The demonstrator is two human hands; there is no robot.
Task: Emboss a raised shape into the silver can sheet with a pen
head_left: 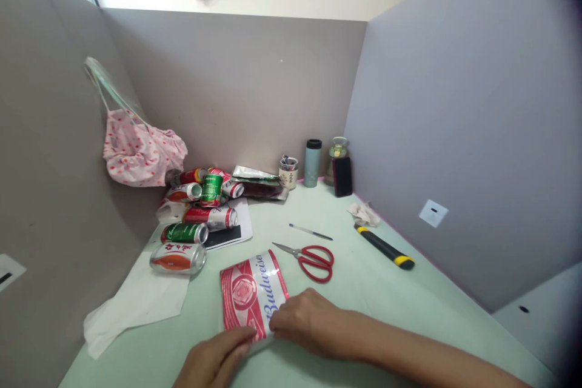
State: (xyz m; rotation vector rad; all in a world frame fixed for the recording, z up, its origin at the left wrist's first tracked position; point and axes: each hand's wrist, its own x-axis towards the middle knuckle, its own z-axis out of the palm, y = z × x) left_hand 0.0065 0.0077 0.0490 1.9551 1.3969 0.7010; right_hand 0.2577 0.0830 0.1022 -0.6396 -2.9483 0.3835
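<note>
A Budweiser can sheet point(254, 294), red and white with blue lettering, lies slightly curved on the table before me. It looks like the cut-open, flattened wall of a drink can. My left hand point(220, 354) grips its near left edge, fingers pressed together on the printed side. On the near right edge, my right hand point(313, 321) is closed with curled fingers, holding the sheet at the lettering. What the fingertips do beneath the edge is hidden. Just beyond the right hand lie red-handled scissors point(313, 260), blades apart slightly or closed, I cannot tell.
Several drink cans point(179, 257) are piled at the left, near a white paper sheet point(140, 309). A pen point(310, 231) and a black-yellow utility knife point(385, 247) lie to the right. A tumbler point(311, 163) and phone point(342, 177) stand at the back. Grey partitions point(236, 85) enclose the table.
</note>
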